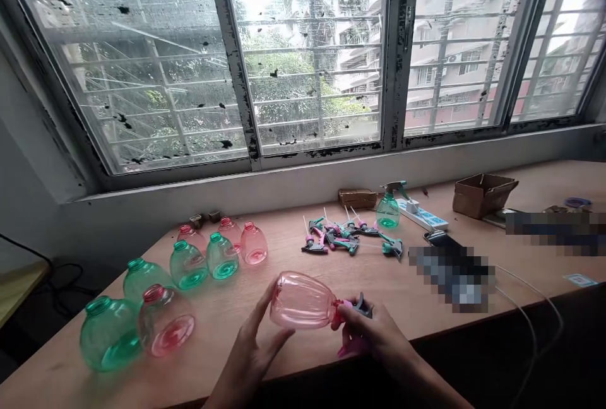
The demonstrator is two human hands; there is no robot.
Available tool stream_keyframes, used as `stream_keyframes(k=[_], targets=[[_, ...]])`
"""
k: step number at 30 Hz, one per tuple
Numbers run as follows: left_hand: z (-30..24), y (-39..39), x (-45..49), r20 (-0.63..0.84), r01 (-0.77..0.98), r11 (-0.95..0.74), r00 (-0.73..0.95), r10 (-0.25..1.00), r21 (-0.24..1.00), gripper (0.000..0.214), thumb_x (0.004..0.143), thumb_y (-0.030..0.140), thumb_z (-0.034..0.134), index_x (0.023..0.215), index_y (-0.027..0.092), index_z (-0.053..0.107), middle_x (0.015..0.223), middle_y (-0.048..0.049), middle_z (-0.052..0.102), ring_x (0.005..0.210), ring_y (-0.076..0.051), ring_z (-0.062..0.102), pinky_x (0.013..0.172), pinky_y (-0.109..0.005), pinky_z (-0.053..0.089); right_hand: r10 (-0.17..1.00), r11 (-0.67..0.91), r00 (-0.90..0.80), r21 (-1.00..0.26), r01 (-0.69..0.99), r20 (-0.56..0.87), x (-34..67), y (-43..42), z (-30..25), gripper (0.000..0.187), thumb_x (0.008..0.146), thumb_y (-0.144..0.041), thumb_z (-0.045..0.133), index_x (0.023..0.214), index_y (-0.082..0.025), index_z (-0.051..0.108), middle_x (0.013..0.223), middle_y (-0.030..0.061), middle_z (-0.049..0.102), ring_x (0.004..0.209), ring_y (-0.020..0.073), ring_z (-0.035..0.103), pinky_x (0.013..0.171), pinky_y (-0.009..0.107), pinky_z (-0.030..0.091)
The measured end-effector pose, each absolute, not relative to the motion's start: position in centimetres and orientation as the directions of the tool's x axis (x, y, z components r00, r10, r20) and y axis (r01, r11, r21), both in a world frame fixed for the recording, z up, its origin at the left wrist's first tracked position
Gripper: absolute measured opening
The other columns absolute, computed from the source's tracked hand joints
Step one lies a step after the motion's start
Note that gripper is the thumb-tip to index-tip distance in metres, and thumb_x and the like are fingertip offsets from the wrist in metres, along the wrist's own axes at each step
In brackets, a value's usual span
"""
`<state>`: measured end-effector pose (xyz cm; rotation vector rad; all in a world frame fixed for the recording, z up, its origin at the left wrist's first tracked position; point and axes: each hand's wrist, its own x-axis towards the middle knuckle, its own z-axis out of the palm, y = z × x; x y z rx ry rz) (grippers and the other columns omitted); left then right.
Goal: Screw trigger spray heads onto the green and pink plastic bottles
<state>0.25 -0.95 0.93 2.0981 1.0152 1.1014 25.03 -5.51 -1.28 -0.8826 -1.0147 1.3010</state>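
Note:
A pink see-through bottle (300,300) lies on its side between my hands, above the near edge of the wooden table (426,276). My left hand (253,349) cups its rounded base with fingers spread along the plastic. Closed around the pink and grey spray head (354,308) at the bottle's neck is my right hand (376,333). A pile of loose pink and teal spray heads (343,235) lies further back at the table's middle.
Several capless green and pink bottles (165,283) stand at the left. A finished green spray bottle (388,207) stands behind the pile, beside a power strip (421,213). An open cardboard box (480,193) sits at the right; a white cable (530,314) hangs over the front edge.

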Motion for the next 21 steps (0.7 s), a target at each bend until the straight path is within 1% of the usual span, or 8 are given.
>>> stream_keyframes(k=[3, 4, 8, 10, 13, 16, 19, 21], targets=[[0.3, -0.9, 0.4, 0.429, 0.360, -0.552, 0.368, 0.825, 0.752, 0.084, 0.080, 0.040, 0.078, 0.151, 0.035, 0.035, 0.158, -0.0039, 0.042, 0.146, -0.031, 0.036, 0.121, -0.049, 0.026, 0.993, 0.111, -0.007, -0.942, -0.318, 0.119, 24.9, -5.5, -1.6, 0.046, 0.075, -0.055, 0.080, 0.086, -0.013, 0.067, 0.077, 0.0064, 0.073, 0.053, 0.0137, 0.062, 0.049, 0.025, 0.055], [0.2, -0.9, 0.5, 0.426, 0.344, -0.540, 0.354, 0.832, 0.768, 0.084, 0.080, 0.043, 0.077, 0.152, 0.033, 0.035, 0.157, -0.0052, 0.043, 0.146, -0.032, 0.035, 0.120, -0.050, 0.026, 0.990, 0.129, -0.010, -0.941, -0.312, 0.139, 24.7, -5.6, -1.7, 0.045, 0.076, -0.054, 0.081, 0.087, -0.013, 0.066, 0.077, 0.0065, 0.073, 0.053, 0.0138, 0.063, 0.050, 0.025, 0.055], [0.0, -0.9, 1.0, 0.442, 0.266, -0.507, 0.267, 0.856, 0.820, 0.062, 0.090, 0.050, 0.063, 0.145, 0.027, 0.048, 0.154, -0.0080, 0.048, 0.146, -0.033, 0.035, 0.120, -0.050, 0.029, 0.986, 0.153, -0.018, -0.938, -0.312, 0.167, 24.3, -5.5, -2.2, 0.044, 0.075, -0.052, 0.082, 0.088, -0.015, 0.062, 0.074, 0.0048, 0.073, 0.053, 0.0139, 0.063, 0.050, 0.027, 0.057], [0.0, -0.8, 1.1, 0.444, 0.282, -0.513, 0.276, 0.853, 0.811, 0.060, 0.090, 0.049, 0.064, 0.144, 0.028, 0.050, 0.154, -0.0082, 0.047, 0.146, -0.033, 0.035, 0.120, -0.050, 0.027, 0.990, 0.127, -0.016, -0.935, -0.331, 0.140, 24.3, -5.3, -2.5, 0.044, 0.074, -0.052, 0.083, 0.087, -0.016, 0.062, 0.075, 0.0039, 0.072, 0.053, 0.0135, 0.062, 0.052, 0.031, 0.061], [-0.3, -0.8, 0.9, 0.441, 0.305, -0.539, 0.336, 0.832, 0.785, 0.063, 0.089, 0.042, 0.068, 0.146, 0.033, 0.045, 0.154, -0.0064, 0.048, 0.145, -0.031, 0.037, 0.121, -0.050, 0.026, 0.995, 0.084, -0.022, -0.924, -0.374, 0.099, 24.7, -5.0, -2.8, 0.045, 0.073, -0.052, 0.083, 0.086, -0.016, 0.061, 0.078, 0.0041, 0.072, 0.053, 0.0132, 0.061, 0.053, 0.035, 0.063], [-1.0, -1.0, 0.5, 0.484, 0.292, -0.575, 0.329, 0.811, 0.765, 0.070, 0.086, 0.038, 0.072, 0.148, 0.035, 0.040, 0.154, -0.0056, 0.048, 0.144, -0.030, 0.040, 0.122, -0.051, 0.024, 0.993, 0.094, -0.039, -0.928, -0.360, 0.115, 25.0, -5.0, -2.9, 0.044, 0.074, -0.052, 0.082, 0.084, -0.014, 0.062, 0.077, 0.0056, 0.073, 0.052, 0.0127, 0.061, 0.050, 0.028, 0.058], [-1.2, -1.1, 0.1, 0.475, 0.266, -0.571, 0.349, 0.808, 0.776, 0.080, 0.082, 0.043, 0.076, 0.151, 0.032, 0.036, 0.157, -0.0079, 0.041, 0.147, -0.033, 0.033, 0.121, -0.051, 0.024, 0.987, 0.141, -0.037, -0.944, -0.297, 0.159, 24.9, -5.2, -2.8, 0.041, 0.076, -0.050, 0.082, 0.083, -0.013, 0.064, 0.075, 0.0062, 0.075, 0.052, 0.0116, 0.062, 0.049, 0.021, 0.051], [-1.0, -0.9, -0.1, 0.458, 0.256, -0.559, 0.363, 0.812, 0.789, 0.070, 0.087, 0.048, 0.068, 0.150, 0.030, 0.040, 0.158, -0.0080, 0.040, 0.148, -0.033, 0.029, 0.122, -0.051, 0.023, 0.984, 0.153, -0.048, -0.953, -0.261, 0.172, 24.9, -5.4, -2.8, 0.041, 0.077, -0.049, 0.082, 0.083, -0.013, 0.064, 0.070, 0.0052, 0.074, 0.051, 0.0121, 0.063, 0.049, 0.021, 0.050]])
